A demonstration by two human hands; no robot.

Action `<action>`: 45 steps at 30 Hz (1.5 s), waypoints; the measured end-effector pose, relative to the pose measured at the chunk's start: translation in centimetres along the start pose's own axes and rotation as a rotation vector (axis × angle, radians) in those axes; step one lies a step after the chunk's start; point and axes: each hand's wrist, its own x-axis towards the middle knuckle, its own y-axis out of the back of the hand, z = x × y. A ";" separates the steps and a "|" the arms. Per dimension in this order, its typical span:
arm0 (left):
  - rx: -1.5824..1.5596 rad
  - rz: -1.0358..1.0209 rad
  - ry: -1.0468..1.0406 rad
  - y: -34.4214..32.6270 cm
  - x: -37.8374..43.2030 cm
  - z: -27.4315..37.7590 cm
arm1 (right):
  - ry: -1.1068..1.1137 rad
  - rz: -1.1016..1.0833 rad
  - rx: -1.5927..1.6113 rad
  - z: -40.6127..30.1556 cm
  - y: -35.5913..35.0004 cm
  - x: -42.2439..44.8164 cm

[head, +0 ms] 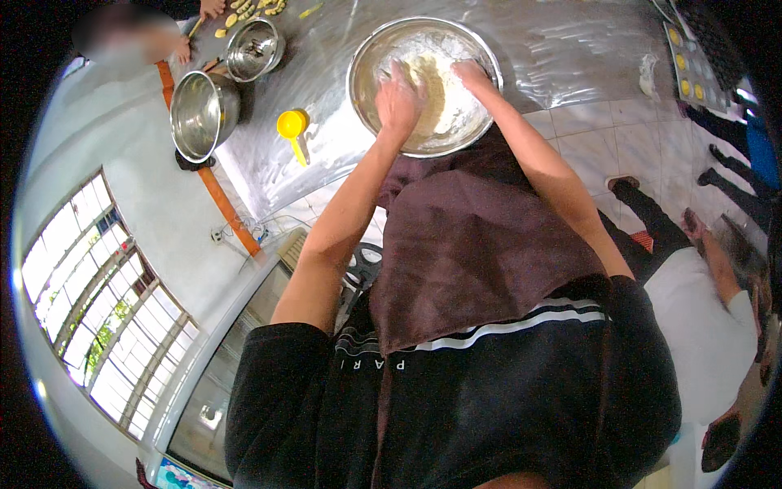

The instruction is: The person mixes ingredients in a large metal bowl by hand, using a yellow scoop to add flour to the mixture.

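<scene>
A wide stainless steel mixing bowl (359, 91) stands at the near edge of the metal worktable, just in front of my apron. White flour (455, 113) lies in it, with a yellowish, crumbly patch (434, 82) in the middle. My left hand (400, 101) is inside the bowl on the left, dusted with flour, its fingers apart over the mixture. On the right, my right hand (471, 74) reaches into the flour near the bowl's wall. Its fingertips are partly hidden, so I cannot tell whether they grip anything.
A yellow measuring cup (292, 125) lies left of the bowl on the floury metal worktable (330, 73). Farther left are two steel bowls (197, 116) (253, 50). Another person's hand (212, 7) is near yellow dough pieces (244, 9). A tray (702, 67) holds yellow rounds. Someone in white (696, 330) is at right.
</scene>
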 end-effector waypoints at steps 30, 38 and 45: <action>-0.045 -0.591 -0.442 -1.0 -3.3 2.0 | 0.307 0.208 -0.207 -0.6 -0.1 0.7; 0.006 -0.626 -0.304 -1.9 -1.8 1.6 | 0.446 0.230 -0.317 -1.0 -0.2 0.5; 0.177 -0.619 -0.302 -2.8 -1.2 2.2 | 0.341 0.239 -0.368 -1.3 -0.1 0.6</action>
